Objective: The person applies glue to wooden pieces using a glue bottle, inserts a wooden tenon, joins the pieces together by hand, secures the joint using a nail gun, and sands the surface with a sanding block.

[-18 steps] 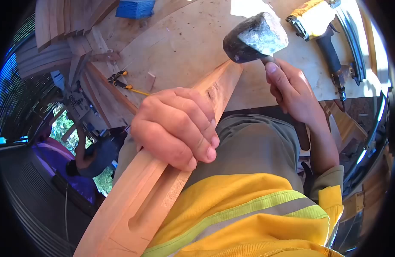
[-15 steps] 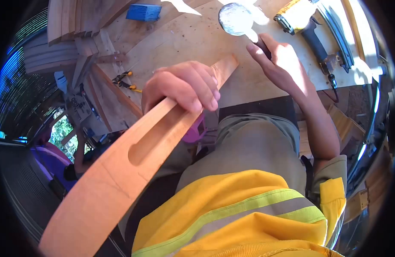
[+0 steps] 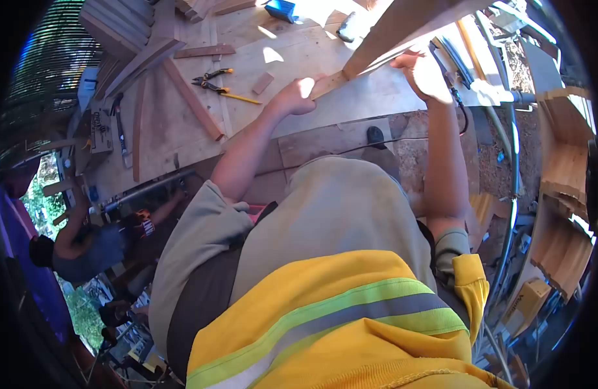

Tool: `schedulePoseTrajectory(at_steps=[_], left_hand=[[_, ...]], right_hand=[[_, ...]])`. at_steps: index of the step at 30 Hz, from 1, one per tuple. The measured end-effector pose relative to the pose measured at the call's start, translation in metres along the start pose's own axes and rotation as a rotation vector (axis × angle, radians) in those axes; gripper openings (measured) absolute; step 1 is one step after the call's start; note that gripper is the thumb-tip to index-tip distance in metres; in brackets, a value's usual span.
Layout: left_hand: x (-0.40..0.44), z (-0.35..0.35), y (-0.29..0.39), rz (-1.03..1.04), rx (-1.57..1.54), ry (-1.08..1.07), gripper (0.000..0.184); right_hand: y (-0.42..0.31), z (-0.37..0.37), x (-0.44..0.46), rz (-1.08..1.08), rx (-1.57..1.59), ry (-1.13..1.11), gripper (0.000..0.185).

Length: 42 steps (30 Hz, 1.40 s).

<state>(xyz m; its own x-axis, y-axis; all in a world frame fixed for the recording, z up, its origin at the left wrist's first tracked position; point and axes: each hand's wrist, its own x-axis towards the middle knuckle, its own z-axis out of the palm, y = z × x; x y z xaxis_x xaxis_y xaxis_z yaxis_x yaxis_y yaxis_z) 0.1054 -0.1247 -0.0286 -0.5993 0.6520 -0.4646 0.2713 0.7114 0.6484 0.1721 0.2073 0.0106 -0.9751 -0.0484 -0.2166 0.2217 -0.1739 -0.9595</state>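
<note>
A long shaped wooden piece (image 3: 403,29) slants from the middle of the bench to the top edge of the view. Its narrow end is gripped by my left hand (image 3: 296,97), with the fingers wrapped round it. Farther right, my right hand (image 3: 421,74) has its fingers curled against the lower edge of the same piece. Part of those fingers is hidden or washed out by sunlight. On the bench behind the wood lies a dark rounded object (image 3: 346,27), its kind unclear.
Pliers (image 3: 213,82), a yellow pencil (image 3: 240,98), a small wood block (image 3: 263,82) and wood strips (image 3: 194,100) lie on the workbench (image 3: 166,139). Stacked boards (image 3: 120,29) and a blue block (image 3: 281,10) stand behind. Another person (image 3: 91,249) is at left. A hose (image 3: 514,155) runs at right.
The wooden piece has swung from the lower left to the top right. My right hand has left the dark-handled round tool and moved to the wood. My view has shifted back.
</note>
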Motion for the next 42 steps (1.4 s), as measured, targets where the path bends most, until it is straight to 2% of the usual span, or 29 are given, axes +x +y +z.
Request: schedulePoseTrajectory(at_steps=[1,3,4,5,6,7,8,9,11,14,15,17,18,20,22,24,25,28,30,32,34,35,37,38,39,40,42], left_hand=[[-0.009,0.008,0.000,0.038,-0.026,0.014,0.083],[-0.010,0.037,0.000,0.007,0.166,0.123,0.084],[-0.007,0.050,-0.001,0.024,0.160,0.125,0.084],[-0.004,0.066,-0.004,0.091,0.309,0.232,0.085],[-0.005,0.078,-0.007,0.152,0.457,0.336,0.087],[-0.010,0.086,-0.007,0.163,0.452,0.332,0.087],[-0.012,0.091,-0.007,0.128,0.525,0.343,0.093],[-0.014,0.091,-0.001,0.088,0.595,0.349,0.099],[-0.018,0.077,-0.006,0.088,0.492,0.318,0.103],[-0.034,0.064,-0.022,0.088,0.314,0.249,0.112],[-0.035,0.064,-0.023,0.094,0.237,0.228,0.117],[-0.039,0.063,-0.021,0.105,0.238,0.249,0.118],[-0.041,0.063,-0.020,0.124,0.241,0.264,0.119],[-0.046,0.071,-0.016,0.147,0.309,0.306,0.118],[-0.059,0.080,0.000,0.183,0.369,0.348,0.118],[-0.079,0.083,0.023,0.247,0.363,0.555,0.116],[-0.087,0.081,0.034,0.263,0.367,0.559,0.116],[-0.104,0.063,0.069,0.487,0.415,0.856,0.120],[-0.125,0.036,0.110,0.551,0.454,0.908,0.116],[-0.154,-0.014,0.167,0.608,0.498,0.972,0.112],[-0.198,-0.076,0.225,0.759,0.376,0.612,0.120],[-0.199,-0.101,0.237,0.699,0.352,0.531,0.111],[-0.175,-0.123,0.240,0.376,0.104,-0.066,0.088],[-0.172,-0.114,0.241,0.374,0.117,-0.060,0.088],[-0.165,-0.106,0.243,0.410,0.069,-0.032,0.077],[-0.163,-0.097,0.247,0.439,0.017,-0.018,0.067],[-0.172,-0.074,0.258,0.414,0.061,0.011,0.064]], right_hand=[[0.007,0.024,-0.046,-0.152,0.760,0.223,0.074],[-0.006,0.034,-0.109,0.032,1.143,-0.058,0.083],[-0.006,0.035,-0.135,0.037,1.052,-0.133,0.084],[-0.001,0.039,-0.159,0.043,0.960,-0.205,0.086],[0.003,0.048,-0.180,0.113,0.798,0.014,0.088],[0.006,0.056,-0.202,0.181,0.633,0.230,0.089],[0.005,0.082,-0.217,0.177,0.495,0.428,0.083],[0.007,0.069,-0.219,0.366,0.591,0.173,0.072],[0.009,0.085,-0.244,0.624,0.563,0.434,0.064],[0.011,0.078,-0.288,0.649,0.429,0.439,0.066],[0.009,0.084,-0.296,0.545,0.560,0.344,0.066],[0.003,0.078,-0.317,0.549,0.529,0.147,0.063],[0.009,0.071,-0.327,0.544,0.546,0.152,0.063],[0.023,0.055,-0.348,0.716,0.165,0.014,0.066],[0.050,0.057,-0.366,0.677,-0.062,0.097,0.064],[0.085,0.057,-0.382,0.616,-0.251,0.218,0.062],[0.103,0.054,-0.393,0.552,-0.375,0.285,0.062],[0.104,0.078,-0.408,0.336,-0.419,0.466,0.058],[0.097,0.086,-0.417,0.268,-0.477,0.494,0.060],[0.084,0.086,-0.423,0.121,-0.385,0.570,0.062],[0.080,0.077,-0.426,0.013,-0.352,0.573,0.063],[0.079,0.074,-0.428,-0.054,-0.303,0.578,0.065],[0.067,0.064,-0.427,-0.049,-0.304,0.542,0.067],[0.066,0.052,-0.424,-0.033,-0.312,0.511,0.066],[0.064,0.041,-0.418,-0.022,-0.312,0.490,0.065],[0.062,0.026,-0.417,0.022,-0.364,0.468,0.077],[0.052,0.009,-0.407,-0.028,-0.213,0.520,0.093]])
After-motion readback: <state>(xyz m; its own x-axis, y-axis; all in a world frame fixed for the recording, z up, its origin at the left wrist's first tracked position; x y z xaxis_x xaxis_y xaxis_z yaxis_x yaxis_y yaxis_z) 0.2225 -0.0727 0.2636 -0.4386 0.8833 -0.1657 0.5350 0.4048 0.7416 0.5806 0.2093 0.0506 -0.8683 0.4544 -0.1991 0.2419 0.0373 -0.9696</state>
